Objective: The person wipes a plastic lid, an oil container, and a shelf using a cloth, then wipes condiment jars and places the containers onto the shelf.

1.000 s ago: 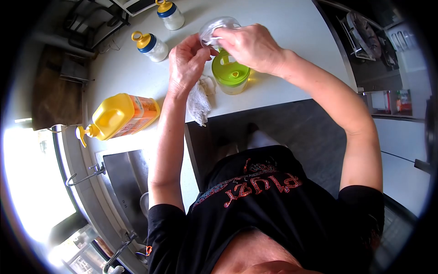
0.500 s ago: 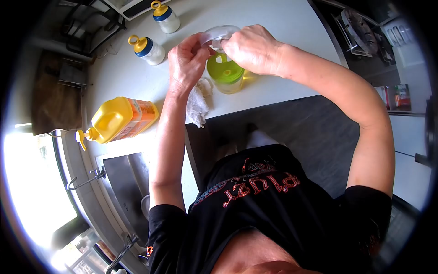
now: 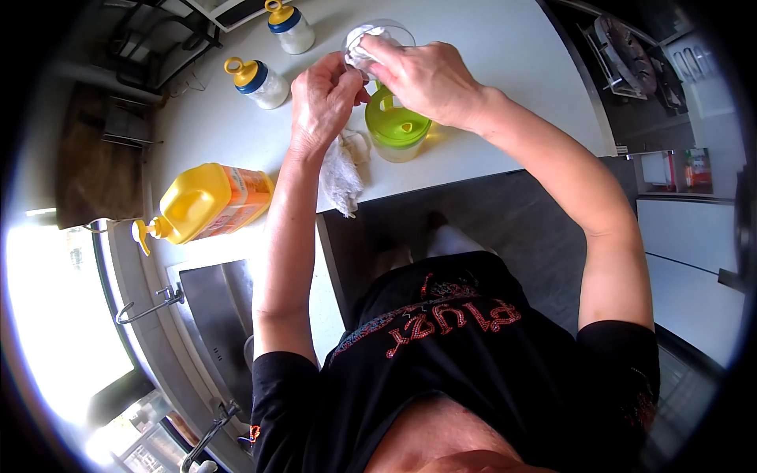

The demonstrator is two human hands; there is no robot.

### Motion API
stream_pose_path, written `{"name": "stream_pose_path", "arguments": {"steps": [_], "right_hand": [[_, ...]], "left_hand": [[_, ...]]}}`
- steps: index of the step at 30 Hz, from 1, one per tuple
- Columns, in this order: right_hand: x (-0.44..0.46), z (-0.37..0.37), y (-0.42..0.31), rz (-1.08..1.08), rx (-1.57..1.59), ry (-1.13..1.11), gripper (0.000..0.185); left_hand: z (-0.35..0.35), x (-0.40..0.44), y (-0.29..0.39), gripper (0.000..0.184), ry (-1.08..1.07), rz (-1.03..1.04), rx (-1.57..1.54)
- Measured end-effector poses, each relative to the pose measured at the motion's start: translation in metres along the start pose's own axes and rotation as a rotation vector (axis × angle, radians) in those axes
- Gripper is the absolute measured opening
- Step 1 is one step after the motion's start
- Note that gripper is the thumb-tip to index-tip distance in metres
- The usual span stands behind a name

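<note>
One white counter [image 3: 497,118] adjoins a sink [image 3: 211,311], left hand [image 3: 322,101] pinching a clear vessel [image 3: 400,34], right hand [image 3: 432,85] clutching cloth [image 3: 361,49].

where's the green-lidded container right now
In the head view, the green-lidded container stands on the counter, just right of the cloth at the counter's edge and below the right hand.

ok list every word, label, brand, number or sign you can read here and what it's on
No text reads with certainty.
Black cloth T-shirt: large red glittery lettering, stylised, word uncertain.
Yellow plastic pump bottle: orange label, print too small to read.
Small red packet at far right: too blurred to read.
</note>
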State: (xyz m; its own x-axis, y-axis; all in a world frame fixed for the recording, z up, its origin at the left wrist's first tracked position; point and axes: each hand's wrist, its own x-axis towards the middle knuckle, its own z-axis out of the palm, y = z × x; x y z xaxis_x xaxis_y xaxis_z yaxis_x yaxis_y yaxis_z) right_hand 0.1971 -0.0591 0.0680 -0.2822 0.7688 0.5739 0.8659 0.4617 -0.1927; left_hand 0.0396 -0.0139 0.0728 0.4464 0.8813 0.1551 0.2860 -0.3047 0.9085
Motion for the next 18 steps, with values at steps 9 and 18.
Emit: {"name": "stream_pose_path", "arguments": {"steps": [9, 18], "right_hand": [[0.0, -0.015, 0.002, -0.078, -0.116, -0.271, 0.026], [-0.004, -0.021, 0.005, 0.094, -0.176, -0.144, 0.012]], "left_hand": [[-0.001, 0.0, -0.003, 0.019, 0.018, -0.053, -0.047], [0.004, 0.002, -0.004, 0.02, 0.047, -0.077, -0.041]]}}
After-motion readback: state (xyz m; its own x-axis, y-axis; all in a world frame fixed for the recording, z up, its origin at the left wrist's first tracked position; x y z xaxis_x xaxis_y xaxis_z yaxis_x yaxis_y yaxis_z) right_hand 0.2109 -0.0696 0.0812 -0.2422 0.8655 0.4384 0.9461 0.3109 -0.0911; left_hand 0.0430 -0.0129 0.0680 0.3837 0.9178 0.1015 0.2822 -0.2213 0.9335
